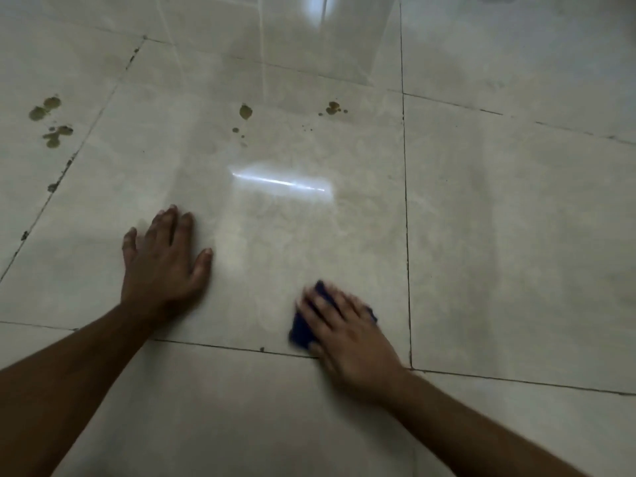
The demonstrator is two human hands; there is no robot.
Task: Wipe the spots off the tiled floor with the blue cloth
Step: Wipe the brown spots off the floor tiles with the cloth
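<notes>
My right hand (pixel 347 335) presses flat on the folded blue cloth (pixel 302 330), low on the big beige floor tile (pixel 309 235); the hand and cloth are motion-blurred. My left hand (pixel 165 259) rests palm down on the same tile, fingers spread, holding nothing. Olive-brown spots lie farther away: a cluster at the left (pixel 51 120) on the neighbouring tile, one blot with small drops near the middle (pixel 245 111), and a smaller group to the right (pixel 332 107).
Dark grout lines (pixel 406 201) divide the glossy tiles. A bright light streak reflects on the tile (pixel 278 182) between the hands and the spots. Chipped dark marks run along the left grout line (pixel 53 186).
</notes>
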